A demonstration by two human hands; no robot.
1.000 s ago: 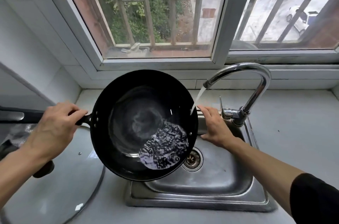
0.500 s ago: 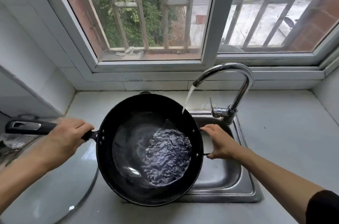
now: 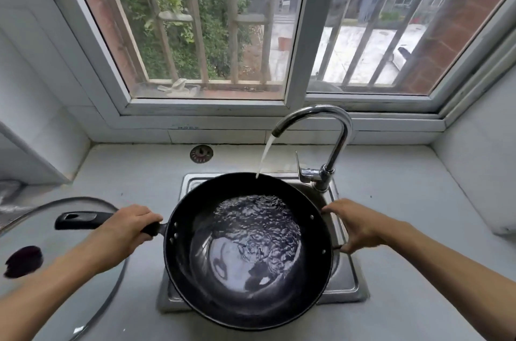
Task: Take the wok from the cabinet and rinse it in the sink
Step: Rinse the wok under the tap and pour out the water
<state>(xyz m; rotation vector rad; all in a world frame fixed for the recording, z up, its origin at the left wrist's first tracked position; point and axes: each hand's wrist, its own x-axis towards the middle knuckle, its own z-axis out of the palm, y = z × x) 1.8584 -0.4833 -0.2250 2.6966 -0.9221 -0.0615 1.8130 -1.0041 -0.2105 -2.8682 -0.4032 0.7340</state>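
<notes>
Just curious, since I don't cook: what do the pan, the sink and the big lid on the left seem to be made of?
Pan: dark metal, probably coated; glossy black.
Sink: likely stainless steel; silvery, brushed sheen.
Lid: looks like glass with a metal rim; the counter shows through.

One wok [image 3: 248, 251] — one sink [image 3: 344, 285], one faucet [image 3: 339, 128], one glass lid [image 3: 55, 271], one strainer [image 3: 201, 154] — two hands [image 3: 125, 229] [image 3: 354, 225].

A pale grey countertop [image 3: 405, 201] carries a glass lid [image 3: 55, 271] at left and a sink strainer [image 3: 201, 154] behind the sink [image 3: 346, 282].
</notes>
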